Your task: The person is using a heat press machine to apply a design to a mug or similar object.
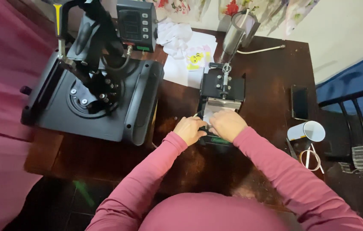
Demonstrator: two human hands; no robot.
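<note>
A small black mug press (223, 85) stands in the middle of the dark wooden table (271, 85). A white mug or sheet (212, 112) lies in its front cradle, partly hidden by my hands. My left hand (190, 129) rests at the cradle's left side with fingers curled on the white piece. My right hand (227, 125) covers its right side, pressing on it. Both arms wear pink sleeves. Exactly what the fingers pinch is hidden.
A large black flat heat press (91, 85) with a control box (136, 25) fills the table's left. Printed white papers (188, 51) lie at the back. A white mug (307, 131), a tape roll (310, 159), a dark phone (299, 102), a chair (361, 115) sit right.
</note>
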